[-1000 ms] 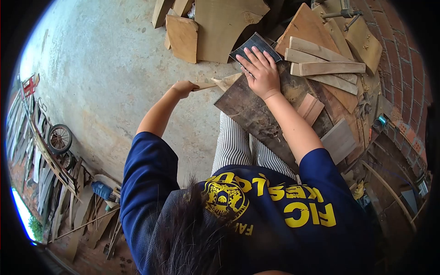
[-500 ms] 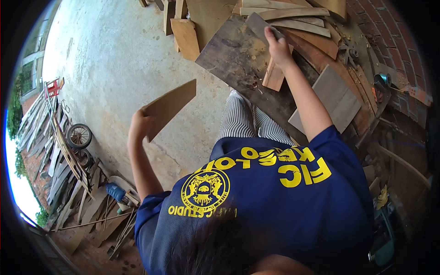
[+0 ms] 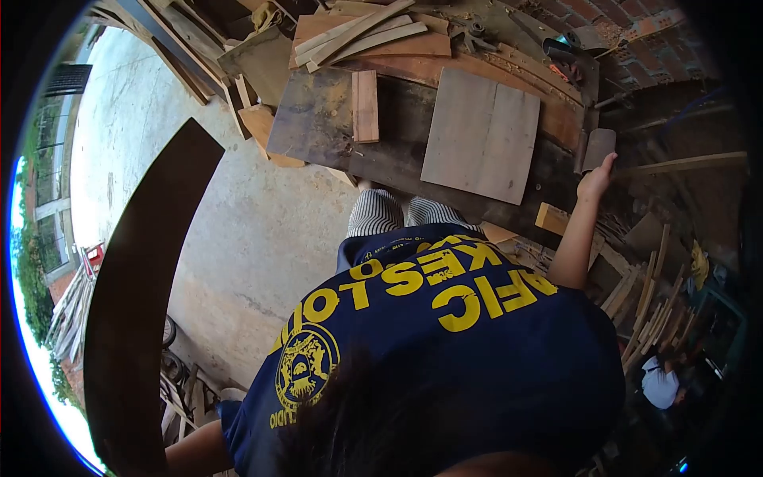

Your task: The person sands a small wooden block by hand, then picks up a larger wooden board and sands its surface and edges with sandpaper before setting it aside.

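right hand [image 3: 596, 184] closed on a sheet of sandpaper [image 3: 602, 145], just beside the right end of the desk [image 3: 314, 119]. left forearm [image 3: 199, 451] runs to a long curved board [image 3: 135, 294], upright at my left over the floor [image 3: 246, 230]; my left hand is hidden, grip can't be told. pale panel [image 3: 481, 135] flat on the desk.

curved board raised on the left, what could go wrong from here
The curved board is long and raised beside the body, so a turn might swing its far end into the workbench or the wood piled past it.

The thin strips lie crossed over one another and could slide if knocked.

The wide flat panel sits near the bench's close edge, beside the person's legs; a bump might tip it off.
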A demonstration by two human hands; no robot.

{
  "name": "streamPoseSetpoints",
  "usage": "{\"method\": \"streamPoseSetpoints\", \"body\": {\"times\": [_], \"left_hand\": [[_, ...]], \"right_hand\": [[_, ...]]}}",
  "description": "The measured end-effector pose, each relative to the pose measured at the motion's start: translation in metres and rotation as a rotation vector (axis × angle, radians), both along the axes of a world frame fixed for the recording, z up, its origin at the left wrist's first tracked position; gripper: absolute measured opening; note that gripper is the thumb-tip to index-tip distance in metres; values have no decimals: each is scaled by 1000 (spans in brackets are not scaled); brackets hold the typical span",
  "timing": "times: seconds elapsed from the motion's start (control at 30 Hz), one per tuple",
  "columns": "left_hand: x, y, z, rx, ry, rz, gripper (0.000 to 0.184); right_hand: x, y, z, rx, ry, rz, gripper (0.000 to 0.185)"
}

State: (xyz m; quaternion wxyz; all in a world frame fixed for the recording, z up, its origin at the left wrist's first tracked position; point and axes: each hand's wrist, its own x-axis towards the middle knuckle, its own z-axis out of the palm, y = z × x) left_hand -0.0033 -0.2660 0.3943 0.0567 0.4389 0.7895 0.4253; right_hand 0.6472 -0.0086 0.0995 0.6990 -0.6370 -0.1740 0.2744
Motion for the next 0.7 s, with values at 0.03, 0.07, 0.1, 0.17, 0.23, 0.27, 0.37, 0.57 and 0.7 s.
{"method": "streamPoseSetpoints", "body": {"times": [0.03, 0.07, 0.1, 0.17, 0.23, 0.27, 0.37, 0.57, 0.7], "left_hand": [[-18, 1, -4, 8, -40, -13, 32], [-26, 11, -3, 12, -78, -25, 32], [-27, 24, -16, 16, -112, -40, 33], [-23, 51, -25, 25, -172, -86, 33], [-37, 61, -28, 27, -242, -137, 34], [-49, 64, -30, 24, -283, -161, 34], [-29, 105, -83, 101, -794, -224, 32], [48, 150, -184, -211, -1275, -453, 30], [63, 136, -230, -331, -1330, -341, 37]], "right_hand": [[9, -2, -11, 44, 42, 33, 62], [-2, -4, -7, 47, 56, 13, 65], [0, -5, -17, 40, 53, 19, 67], [-7, -7, -34, 26, 1, 52, 70], [-30, -17, -28, -39, -107, 68, 73], [-59, -25, 0, -126, -43, 48, 74], [-73, -41, -30, -74, -178, 49, 74], [-127, -83, -23, -270, -279, 116, 64], [-162, -80, -18, -226, -428, 191, 59]]}}
